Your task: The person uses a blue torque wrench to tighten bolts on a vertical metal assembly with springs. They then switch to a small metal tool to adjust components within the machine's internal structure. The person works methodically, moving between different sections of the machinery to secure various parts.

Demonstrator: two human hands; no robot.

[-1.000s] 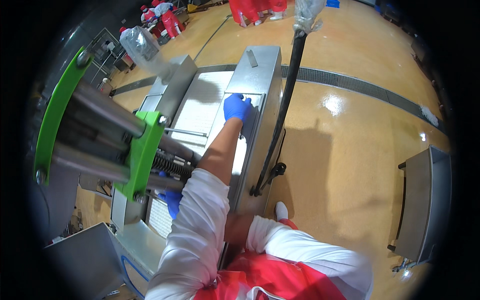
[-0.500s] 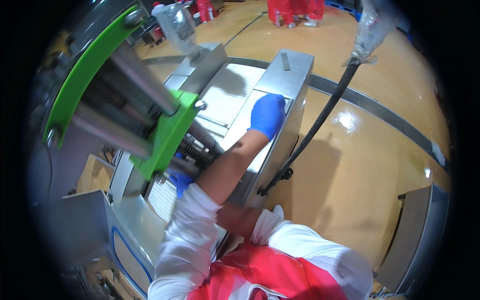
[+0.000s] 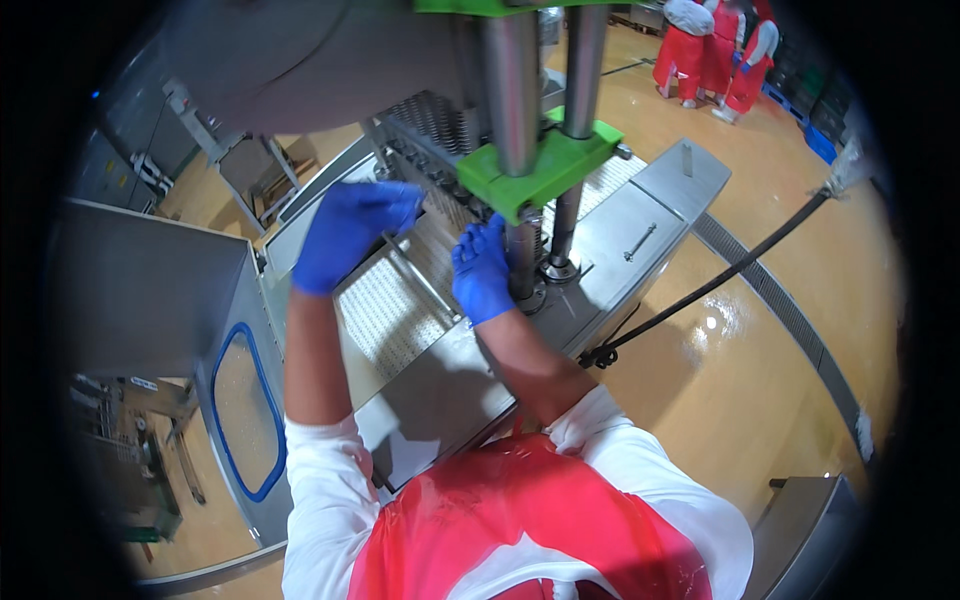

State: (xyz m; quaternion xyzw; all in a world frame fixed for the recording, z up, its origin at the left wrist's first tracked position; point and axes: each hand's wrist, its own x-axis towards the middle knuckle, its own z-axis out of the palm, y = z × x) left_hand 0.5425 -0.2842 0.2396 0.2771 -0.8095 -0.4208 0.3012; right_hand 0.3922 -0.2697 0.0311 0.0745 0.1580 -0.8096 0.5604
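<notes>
My left hand [image 3: 350, 235], in a blue glove, hangs over the white perforated belt [image 3: 385, 315] with its fingers toward the right. Blur hides how those fingers are bent and whether anything is in them. Just below it a thin metal rod [image 3: 420, 278] crosses the belt. Beside the foot of a steel post [image 3: 522, 255], my right hand [image 3: 482, 272], also blue-gloved, has its fingers bent; what they grip, if anything, is hidden. A green bracket [image 3: 540, 172] joins the posts above it. Behind my hands stands a grey block with rows of springs or pins [image 3: 430, 120].
A small rod-shaped metal piece [image 3: 640, 242] lies on the steel machine top [image 3: 600, 235]. A black cable [image 3: 740, 265] slants across the right side. At left is a steel panel with a blue-edged opening [image 3: 215, 420]. Several people in red aprons [image 3: 715, 55] stand far off.
My arms were crossed and are now uncrossed. My left hand has left the right-hand machine top for the belt; my right hand has come from the left to the post. The view has shifted.
</notes>
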